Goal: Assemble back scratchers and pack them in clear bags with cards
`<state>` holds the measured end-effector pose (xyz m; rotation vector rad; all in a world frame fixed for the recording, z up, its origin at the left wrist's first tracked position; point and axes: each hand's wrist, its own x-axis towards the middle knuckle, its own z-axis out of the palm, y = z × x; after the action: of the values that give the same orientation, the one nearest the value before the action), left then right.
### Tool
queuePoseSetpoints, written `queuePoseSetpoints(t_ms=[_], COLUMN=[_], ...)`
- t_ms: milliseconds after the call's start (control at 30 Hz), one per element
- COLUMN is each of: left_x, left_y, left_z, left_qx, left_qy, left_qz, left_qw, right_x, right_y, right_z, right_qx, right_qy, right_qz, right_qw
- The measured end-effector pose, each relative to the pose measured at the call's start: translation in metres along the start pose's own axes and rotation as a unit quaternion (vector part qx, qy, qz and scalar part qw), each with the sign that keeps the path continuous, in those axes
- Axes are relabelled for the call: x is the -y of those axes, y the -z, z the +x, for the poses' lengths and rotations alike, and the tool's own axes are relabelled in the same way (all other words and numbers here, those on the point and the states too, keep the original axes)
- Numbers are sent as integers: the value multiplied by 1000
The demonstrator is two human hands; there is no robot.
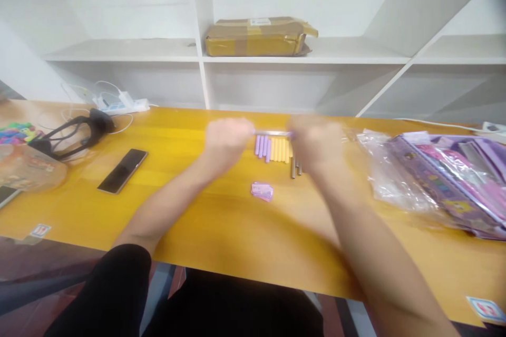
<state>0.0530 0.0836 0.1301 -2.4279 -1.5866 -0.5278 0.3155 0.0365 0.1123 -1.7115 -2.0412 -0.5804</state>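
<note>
My left hand (229,139) and my right hand (319,142) are both closed in fists, gripping opposite ends of a thin metal rod (272,133). A bit of purple shows at each end of the rod, by my fingers. Just below it, short purple sticks (262,147) and several yellow sticks (280,150) lie side by side on the table. Metal rods (293,167) are partly hidden beside my right hand. Nearer to me rests a small stack of pink-purple cards (261,190). Motion blurs both hands.
On the wooden table (221,221), a phone (123,170), black straps (85,129) and a power strip (124,105) are at left. Clear plastic wrapping (389,174) and a purple case (446,184) lie at right. A taped cardboard box (256,39) sits on the white shelf (356,50).
</note>
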Motion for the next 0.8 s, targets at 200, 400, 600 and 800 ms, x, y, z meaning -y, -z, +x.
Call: queuePoseSetpoints(t_ms=[200,400,600,800], left_x=[-24,-6,42,81], left_y=[-11,-62,-112,-139], left_z=[-3,14,21,23], left_qx=[158,197,196,192], left_qy=[19,21,64,122], left_qz=[87,44,31,25], left_qw=[983,979,978,973], right_x=[50,26,-42,-157], right_y=[-27,-42,-51,-33], right_z=[8,9,9,-10], right_qx=[133,182,214,228], right_qy=[-9,-20,-86,-300], right_qz=[7,116,194,118], right_qw=[991,976,954,919])
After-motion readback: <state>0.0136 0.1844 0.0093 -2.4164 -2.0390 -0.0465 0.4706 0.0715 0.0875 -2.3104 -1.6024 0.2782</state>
